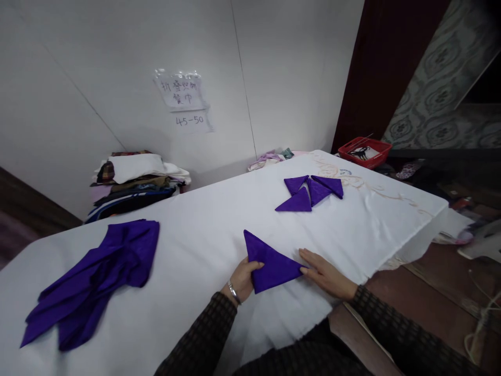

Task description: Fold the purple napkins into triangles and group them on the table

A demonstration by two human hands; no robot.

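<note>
A purple napkin [270, 263] folded into a triangle lies on the white tablecloth [203, 230] right in front of me. My left hand [243, 279] pinches its near left corner, fingers closed on the cloth. My right hand [324, 272] lies flat and open on the table, fingertips touching the triangle's right point. Farther back on the right sit several folded purple triangles [311, 190] grouped together. At the left lies a loose heap of unfolded purple napkins [97, 274].
A stack of folded fabrics [133, 180] stands against the white wall behind the table, under a taped paper note [183, 99]. A small bundle of cloth [270, 158] lies at the table's far edge. A red basket [365, 150] sits beyond the right corner.
</note>
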